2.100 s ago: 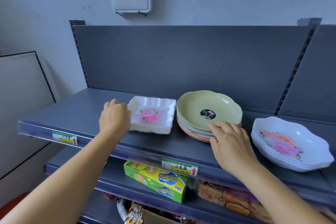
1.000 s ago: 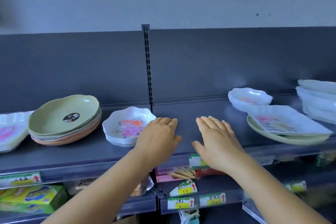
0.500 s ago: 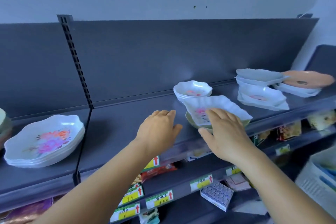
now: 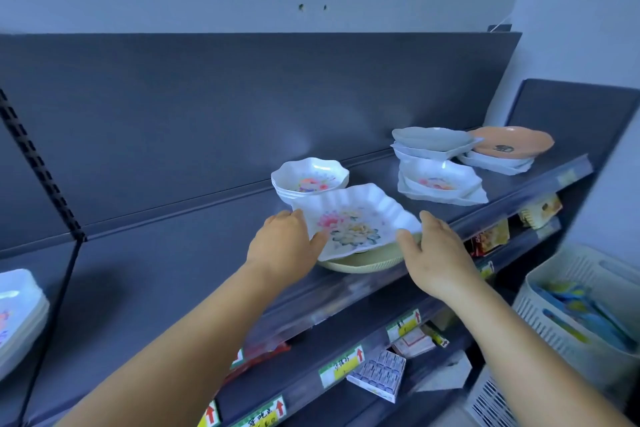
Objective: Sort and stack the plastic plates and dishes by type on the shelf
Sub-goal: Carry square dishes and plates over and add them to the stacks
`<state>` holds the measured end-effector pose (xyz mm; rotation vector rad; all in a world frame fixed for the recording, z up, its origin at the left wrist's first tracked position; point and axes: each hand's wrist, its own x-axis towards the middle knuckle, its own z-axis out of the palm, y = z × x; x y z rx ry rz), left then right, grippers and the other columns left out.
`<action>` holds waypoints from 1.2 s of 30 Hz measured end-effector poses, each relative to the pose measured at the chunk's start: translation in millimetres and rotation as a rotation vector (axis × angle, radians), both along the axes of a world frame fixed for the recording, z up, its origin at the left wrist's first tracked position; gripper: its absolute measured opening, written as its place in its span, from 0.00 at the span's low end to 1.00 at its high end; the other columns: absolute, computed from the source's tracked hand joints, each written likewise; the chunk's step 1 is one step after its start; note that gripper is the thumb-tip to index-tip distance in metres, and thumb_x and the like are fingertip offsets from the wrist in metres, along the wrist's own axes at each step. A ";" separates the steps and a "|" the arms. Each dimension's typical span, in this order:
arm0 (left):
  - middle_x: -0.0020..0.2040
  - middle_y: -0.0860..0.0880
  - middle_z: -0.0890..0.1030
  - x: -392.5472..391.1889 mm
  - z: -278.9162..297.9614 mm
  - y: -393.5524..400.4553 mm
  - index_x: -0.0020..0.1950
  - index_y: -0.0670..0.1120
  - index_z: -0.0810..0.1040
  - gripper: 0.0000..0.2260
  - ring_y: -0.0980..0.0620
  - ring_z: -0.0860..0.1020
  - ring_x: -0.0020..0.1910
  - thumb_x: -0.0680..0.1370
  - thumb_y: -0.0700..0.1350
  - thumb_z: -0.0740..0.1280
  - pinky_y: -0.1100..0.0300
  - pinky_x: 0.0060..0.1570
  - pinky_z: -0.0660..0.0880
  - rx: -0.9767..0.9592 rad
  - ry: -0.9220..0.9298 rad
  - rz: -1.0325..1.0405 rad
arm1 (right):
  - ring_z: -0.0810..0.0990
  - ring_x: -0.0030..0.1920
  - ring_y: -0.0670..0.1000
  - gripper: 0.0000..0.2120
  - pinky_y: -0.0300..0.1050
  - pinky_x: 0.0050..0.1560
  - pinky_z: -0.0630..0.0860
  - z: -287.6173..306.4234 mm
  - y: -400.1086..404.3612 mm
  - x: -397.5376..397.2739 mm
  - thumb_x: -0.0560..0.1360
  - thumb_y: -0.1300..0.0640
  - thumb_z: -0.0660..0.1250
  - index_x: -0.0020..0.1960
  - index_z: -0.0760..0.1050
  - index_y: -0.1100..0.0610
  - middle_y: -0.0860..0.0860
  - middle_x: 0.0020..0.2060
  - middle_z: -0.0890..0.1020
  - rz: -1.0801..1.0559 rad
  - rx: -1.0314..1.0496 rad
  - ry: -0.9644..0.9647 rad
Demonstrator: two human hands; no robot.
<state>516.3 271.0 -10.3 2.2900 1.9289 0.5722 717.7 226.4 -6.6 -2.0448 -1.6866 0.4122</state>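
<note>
Both hands frame the square flowered plate (image 4: 356, 218) at frame centre: left hand (image 4: 284, 246) touches its left edge, thumb on rim; right hand (image 4: 436, 253) sits at its right corner, fingers relaxed, likely to lift it off the mismatched green dish (image 4: 360, 263) beneath. Behind, a stack of scalloped bowls (image 4: 310, 178) crowds close. Upper right: white plate pile (image 4: 438, 166), orange plate (image 4: 512, 142).
</note>
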 end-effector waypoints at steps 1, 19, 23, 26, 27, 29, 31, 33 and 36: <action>0.43 0.46 0.74 -0.1 -0.3 2.5 0.42 0.43 0.66 0.14 0.44 0.75 0.47 0.78 0.53 0.60 0.57 0.38 0.68 -0.024 -0.020 0.013 | 0.65 0.70 0.59 0.27 0.50 0.61 0.66 -0.3 1.8 1.5 0.82 0.48 0.50 0.75 0.56 0.62 0.59 0.72 0.66 -0.022 -0.014 0.058; 0.31 0.45 0.68 -42.2 -1.4 6.1 0.41 0.34 0.74 0.07 0.47 0.62 0.31 0.72 0.36 0.57 0.58 0.29 0.62 -0.005 -0.402 0.224 | 0.81 0.36 0.51 0.13 0.47 0.45 0.82 -15.6 10.1 -10.7 0.71 0.61 0.73 0.52 0.74 0.55 0.56 0.43 0.82 0.005 -0.125 0.829; 0.29 0.48 0.64 -58.1 6.4 -13.0 0.37 0.38 0.69 0.05 0.49 0.58 0.30 0.72 0.35 0.57 0.60 0.28 0.57 0.064 -0.394 0.264 | 0.81 0.31 0.52 0.10 0.47 0.42 0.82 -19.6 13.8 -20.5 0.74 0.65 0.65 0.54 0.74 0.64 0.60 0.38 0.82 -0.062 -0.099 0.809; 0.27 0.49 0.60 -72.7 15.2 -32.7 0.33 0.42 0.62 0.09 0.49 0.56 0.29 0.72 0.34 0.57 0.60 0.27 0.53 0.139 -0.379 0.303 | 0.81 0.31 0.52 0.08 0.51 0.46 0.83 -19.8 12.9 -27.8 0.74 0.65 0.61 0.52 0.75 0.63 0.58 0.35 0.82 -0.058 -0.046 0.776; 0.27 0.50 0.59 -78.1 18.5 -40.0 0.32 0.44 0.59 0.11 0.50 0.56 0.28 0.72 0.34 0.57 0.60 0.27 0.53 0.162 -0.380 0.324 | 0.81 0.32 0.52 0.07 0.52 0.47 0.83 -18.5 12.0 -30.6 0.74 0.65 0.61 0.51 0.74 0.62 0.57 0.36 0.82 -0.049 -0.029 0.777; 0.26 0.50 0.59 -90.1 24.1 -55.4 0.31 0.45 0.57 0.13 0.50 0.55 0.27 0.73 0.34 0.57 0.60 0.26 0.53 0.205 -0.378 0.364 | 0.82 0.34 0.53 0.07 0.54 0.50 0.82 -14.7 10.6 -37.9 0.74 0.65 0.61 0.51 0.75 0.61 0.56 0.36 0.82 -0.026 -0.001 0.790; 0.26 0.50 0.58 -104.1 27.4 -70.3 0.32 0.44 0.57 0.13 0.51 0.55 0.27 0.73 0.34 0.57 0.60 0.27 0.53 0.241 -0.373 0.391 | 0.82 0.35 0.54 0.10 0.54 0.51 0.81 -10.0 8.5 -48.7 0.74 0.65 0.60 0.54 0.75 0.61 0.55 0.38 0.82 0.012 0.015 0.795; 0.27 0.50 0.57 -119.4 30.2 -84.6 0.34 0.44 0.58 0.11 0.50 0.54 0.29 0.73 0.34 0.57 0.60 0.27 0.52 0.271 -0.368 0.435 | 0.83 0.35 0.53 0.13 0.54 0.53 0.81 -5.4 6.1 -63.6 0.74 0.65 0.60 0.57 0.74 0.59 0.54 0.40 0.83 0.055 0.018 0.789; 0.28 0.50 0.57 -142.3 35.2 -105.3 0.34 0.45 0.58 0.11 0.50 0.53 0.30 0.73 0.35 0.57 0.60 0.28 0.51 0.308 -0.356 0.504 | 0.83 0.35 0.52 0.15 0.56 0.54 0.80 0.5 1.6 -88.7 0.74 0.64 0.59 0.59 0.73 0.57 0.54 0.43 0.83 0.115 0.018 0.776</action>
